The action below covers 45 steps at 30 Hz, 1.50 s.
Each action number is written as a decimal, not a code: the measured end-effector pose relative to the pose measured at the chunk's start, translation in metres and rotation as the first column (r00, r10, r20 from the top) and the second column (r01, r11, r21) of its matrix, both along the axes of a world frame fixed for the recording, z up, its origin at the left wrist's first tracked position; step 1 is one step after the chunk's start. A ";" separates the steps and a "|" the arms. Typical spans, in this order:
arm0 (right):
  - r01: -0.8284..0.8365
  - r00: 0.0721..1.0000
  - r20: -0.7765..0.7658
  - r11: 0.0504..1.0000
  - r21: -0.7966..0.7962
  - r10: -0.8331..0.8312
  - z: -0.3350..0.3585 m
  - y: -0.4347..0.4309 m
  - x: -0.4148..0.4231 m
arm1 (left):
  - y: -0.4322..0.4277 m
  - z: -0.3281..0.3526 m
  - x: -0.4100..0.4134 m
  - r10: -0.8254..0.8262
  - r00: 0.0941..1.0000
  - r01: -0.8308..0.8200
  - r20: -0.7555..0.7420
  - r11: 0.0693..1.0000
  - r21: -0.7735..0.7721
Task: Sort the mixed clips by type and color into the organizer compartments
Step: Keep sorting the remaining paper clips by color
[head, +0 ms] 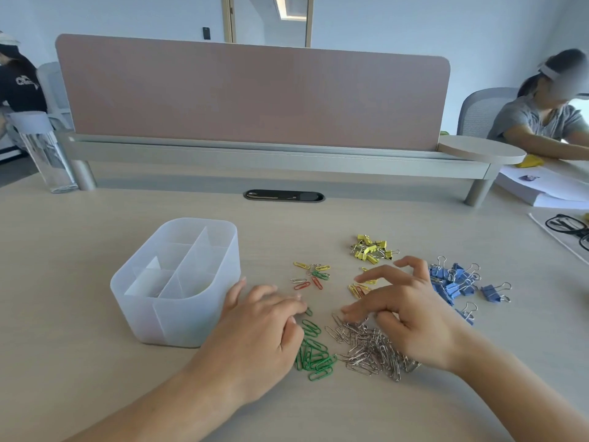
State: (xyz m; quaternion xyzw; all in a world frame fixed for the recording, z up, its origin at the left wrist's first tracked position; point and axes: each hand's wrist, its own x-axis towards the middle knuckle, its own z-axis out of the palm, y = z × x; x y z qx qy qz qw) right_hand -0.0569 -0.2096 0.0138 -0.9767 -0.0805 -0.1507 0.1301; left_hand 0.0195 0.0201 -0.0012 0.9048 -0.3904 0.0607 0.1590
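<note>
A translucent white organizer (143,317) with several compartments stands left of centre on the desk. My left hand (261,327) lies beside it, fingertips on a green paper clip at the top of the green paper clip pile (314,354). My right hand (404,314) hovers over the silver paper clip pile (369,350), fingers spread and loosely bent, fingertips touching the silver clips. A small mixed group of yellow, red, green and silver clips (310,275) lies further back. Yellow binder clips (371,248) and blue binder clips (455,282) sit in their own piles to the right.
A pink divider screen (251,94) on a raised shelf closes off the back of the desk. A clear water bottle (44,151) stands far left. Papers (541,189) and black glasses (567,226) lie at the right edge. Other people sit at both sides.
</note>
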 end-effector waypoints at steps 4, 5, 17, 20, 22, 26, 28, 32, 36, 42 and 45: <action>0.032 0.994 0.105 0.999 0.033 -0.035 -0.005 -0.003 0.001 | 0.001 0.004 0.002 -0.068 0.997 0.070 0.022 0.993 -0.091; 0.038 0.994 0.103 0.998 0.043 -0.043 -0.006 -0.002 0.002 | 0.001 0.005 0.002 -0.077 0.997 0.079 0.018 0.989 -0.122; 0.249 0.946 0.165 0.951 0.181 -0.280 -0.011 -0.013 0.009 | 0.001 -0.003 0.005 -0.186 0.983 0.185 0.008 0.975 -0.123; 0.243 0.955 0.142 0.962 0.125 -0.259 -0.007 -0.020 0.006 | 0.001 -0.004 0.005 -0.177 0.984 0.175 -0.002 0.971 -0.164; 0.231 0.964 0.100 0.963 0.135 -0.246 -0.005 -0.025 0.004 | 0.000 -0.002 0.003 -0.195 0.981 0.188 -0.011 0.958 -0.215; 0.206 0.975 0.077 0.978 0.025 -0.208 -0.011 -0.022 0.007 | -0.007 -0.008 0.008 -0.140 0.990 0.139 0.005 0.978 -0.156; 0.224 0.971 0.091 0.974 -0.027 -0.221 -0.014 -0.019 0.008 | -0.010 -0.016 0.016 -0.050 0.999 0.048 -0.017 0.994 -0.100; 0.261 0.963 0.082 0.964 -0.044 -0.257 -0.013 -0.016 0.008 | -0.013 -0.022 0.025 0.056 0.997 -0.062 -0.058 0.992 -0.110; 0.248 0.968 -0.007 0.963 -0.109 -0.250 -0.015 -0.011 0.010 | -0.014 -0.021 0.024 0.071 0.995 -0.078 -0.068 0.992 -0.098; 0.322 0.946 0.014 0.929 -0.180 -0.325 -0.024 -0.015 0.013 | -0.014 -0.021 0.022 0.059 0.995 -0.067 -0.079 0.993 -0.102; 0.357 0.934 0.066 0.926 -0.125 -0.351 -0.022 -0.015 0.016 | -0.014 -0.020 0.024 0.041 0.995 -0.051 -0.086 0.991 -0.127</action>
